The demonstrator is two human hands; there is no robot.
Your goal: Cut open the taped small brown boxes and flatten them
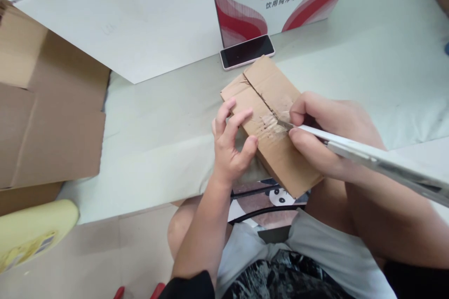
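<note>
A small brown cardboard box point(280, 88) sits at the near edge of the table, partly jutting over it. A dark, ragged slit runs along its top, with torn clear tape point(269, 122) around its middle. My left hand point(231, 142) steadies the box's left side, thumb and fingertips resting on the top, fingers spread. Between thumb and fingers, my right hand point(326, 131) grips a white utility knife point(372, 153). Its blade tip touches the tape at the slit. The knife's handle extends out to the right edge of the view.
A phone point(248, 52) lies behind the box, against a white and red carton point(245, 14). Larger brown cardboard point(59, 117) stands on the left, above a yellow rounded object point(38, 233). A panda-printed item point(277, 198) shows under the table edge, near my lap. Pale green cloth point(157, 131) covers the table.
</note>
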